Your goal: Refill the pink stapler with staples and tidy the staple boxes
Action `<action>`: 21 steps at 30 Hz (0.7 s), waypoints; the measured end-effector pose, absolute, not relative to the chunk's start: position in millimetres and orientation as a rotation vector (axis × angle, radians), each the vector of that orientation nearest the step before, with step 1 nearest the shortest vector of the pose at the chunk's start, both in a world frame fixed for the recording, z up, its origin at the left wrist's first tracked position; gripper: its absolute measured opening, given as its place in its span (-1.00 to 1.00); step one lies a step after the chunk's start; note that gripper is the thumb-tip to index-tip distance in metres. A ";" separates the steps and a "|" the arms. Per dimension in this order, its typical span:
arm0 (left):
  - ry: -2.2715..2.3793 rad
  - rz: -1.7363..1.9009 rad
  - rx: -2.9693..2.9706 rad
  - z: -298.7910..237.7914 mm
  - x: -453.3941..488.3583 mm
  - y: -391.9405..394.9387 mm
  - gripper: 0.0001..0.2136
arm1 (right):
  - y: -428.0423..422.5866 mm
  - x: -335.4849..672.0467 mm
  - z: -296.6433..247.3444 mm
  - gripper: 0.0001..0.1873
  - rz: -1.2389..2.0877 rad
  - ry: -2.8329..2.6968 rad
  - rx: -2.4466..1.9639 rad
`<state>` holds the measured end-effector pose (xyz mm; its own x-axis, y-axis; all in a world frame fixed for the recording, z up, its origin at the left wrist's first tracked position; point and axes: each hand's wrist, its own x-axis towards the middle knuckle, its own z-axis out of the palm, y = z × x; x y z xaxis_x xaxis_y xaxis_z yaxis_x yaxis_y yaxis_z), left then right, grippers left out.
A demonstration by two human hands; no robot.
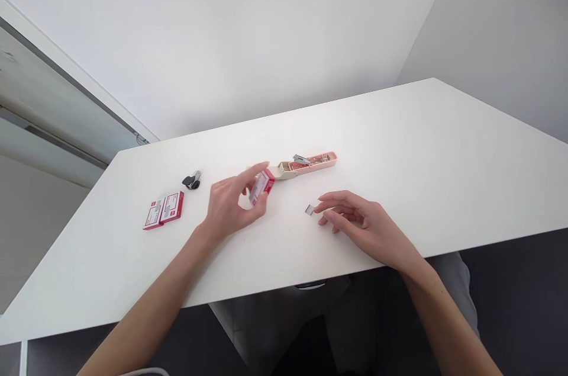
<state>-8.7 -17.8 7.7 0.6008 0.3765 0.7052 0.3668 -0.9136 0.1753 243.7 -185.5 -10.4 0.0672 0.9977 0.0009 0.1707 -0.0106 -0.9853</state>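
Observation:
My left hand [231, 204] is closed round a small red and white staple box [261, 186], held just above the white table [421, 151]. My right hand [359, 222] rests on the table with its fingertips pinching a small silvery strip of staples [309, 209]. Just behind both hands lies a pink stapler [306, 164], swung open with its metal channel showing.
Two more red and white staple boxes [164, 210] lie side by side at the left. A black staple remover [192, 180] sits behind them. The table's near edge runs over my lap. A white wall stands behind the table.

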 end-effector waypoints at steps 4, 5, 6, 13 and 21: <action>1.062 1.148 2.780 14.6 -32.8 -12.9 -0.66 | -184.9 244.0 -11.1 -0.67 1.083 -1.261 -1.350; 1.205 1.074 2.780 17.1 -39.2 -12.5 -0.67 | -184.7 243.9 -11.0 -0.67 1.083 -1.255 -1.347; 1.358 0.979 2.778 19.7 -45.4 -12.5 -0.68 | -184.5 243.9 -10.9 -0.66 1.083 -1.250 -1.343; 2.018 0.057 2.642 38.4 -65.0 -16.5 -0.64 | -184.6 243.8 -11.0 -0.68 1.084 -1.245 -1.316; 2.176 -0.319 2.446 48.4 -52.2 -21.8 -0.41 | -184.6 243.9 -11.2 -0.69 1.091 -1.228 -1.310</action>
